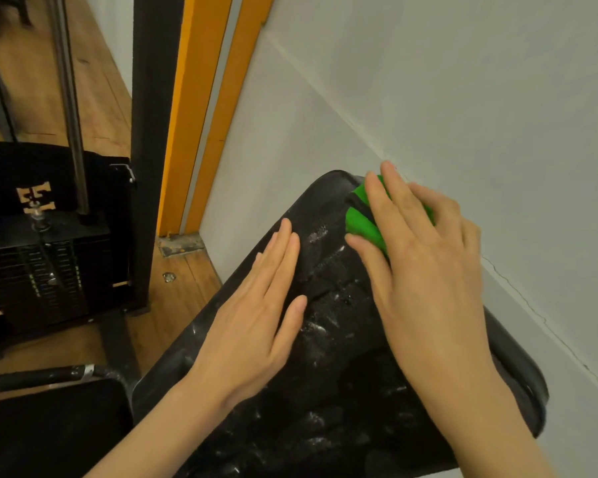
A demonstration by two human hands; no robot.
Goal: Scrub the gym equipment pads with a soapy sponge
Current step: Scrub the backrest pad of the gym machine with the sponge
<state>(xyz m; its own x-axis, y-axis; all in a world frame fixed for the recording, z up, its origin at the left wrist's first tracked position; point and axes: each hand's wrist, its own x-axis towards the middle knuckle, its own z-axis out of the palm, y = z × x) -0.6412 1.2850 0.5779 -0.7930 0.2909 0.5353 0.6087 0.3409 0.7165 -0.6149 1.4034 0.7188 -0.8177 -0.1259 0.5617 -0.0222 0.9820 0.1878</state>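
Green sponge [363,229] squashes soft beneath my right hand [425,263], fingers curled over it at the pad's [342,374] far corner; my left hand [256,319] lies flat, steadying slick suds.

A gym is indicated — a weight stack [49,270] with guide rods [71,108] is seen left of the black pad [325,357], on wooden flooring [183,281].
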